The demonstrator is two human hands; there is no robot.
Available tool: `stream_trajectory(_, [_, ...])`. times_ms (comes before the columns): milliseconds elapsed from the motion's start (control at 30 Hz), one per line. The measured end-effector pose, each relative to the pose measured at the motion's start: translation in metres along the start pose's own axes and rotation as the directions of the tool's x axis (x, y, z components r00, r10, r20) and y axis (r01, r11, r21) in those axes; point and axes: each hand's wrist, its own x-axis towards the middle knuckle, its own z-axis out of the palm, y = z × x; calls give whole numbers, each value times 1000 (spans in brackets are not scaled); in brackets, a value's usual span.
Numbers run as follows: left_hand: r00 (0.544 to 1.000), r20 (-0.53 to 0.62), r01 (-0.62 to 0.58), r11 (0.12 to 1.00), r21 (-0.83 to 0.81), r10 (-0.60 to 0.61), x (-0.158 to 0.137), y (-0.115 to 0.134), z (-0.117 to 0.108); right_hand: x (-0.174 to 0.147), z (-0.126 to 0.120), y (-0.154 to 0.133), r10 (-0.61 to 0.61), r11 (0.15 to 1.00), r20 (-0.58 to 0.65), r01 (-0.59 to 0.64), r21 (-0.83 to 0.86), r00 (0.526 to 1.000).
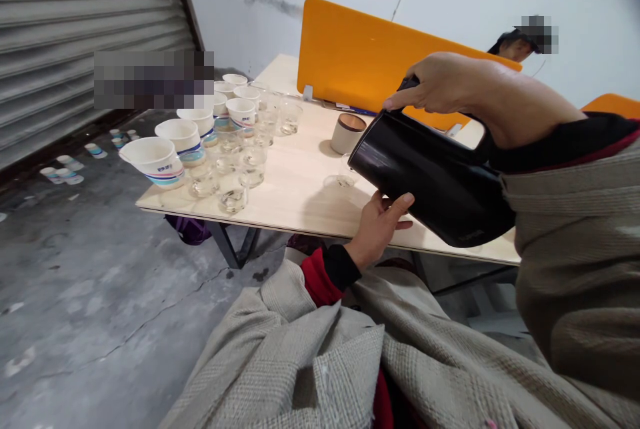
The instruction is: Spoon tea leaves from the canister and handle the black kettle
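My right hand (pixel 435 85) is wrapped round the handle of a black electric kettle (pixel 430 182), which is tipped with its spout end down to the left. Just below the spout, partly hidden by it, a clear glass cup (pixel 343 180) stands on the table. My left hand (pixel 380 225) is beside the kettle's underside, thumb and fingers apart; whether it touches the kettle I cannot tell. A round container with a brown rim (pixel 349 133) sits behind the glass cup. Several clear cups (pixel 233 194) holding a little liquid stand to the left.
White paper cups (pixel 155 161) line the left part of the wooden table (pixel 295 195). An orange divider (pixel 370 59) rises at the back, with another person (pixel 517 49) behind it. More paper cups (pixel 70 162) lie or stand on the concrete floor near a metal shutter (pixel 85 9).
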Motion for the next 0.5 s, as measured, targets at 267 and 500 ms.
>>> stream_trajectory(267, [1000,3,5,1000,2,-5,0,0,0,-3,-1,-2,9,1000,4,-9,-11,1000])
stream_trajectory(500, [1000,3,5,1000,3,-5,0,0,0,-6,-3,-6,18,998,5,-17,-52,1000])
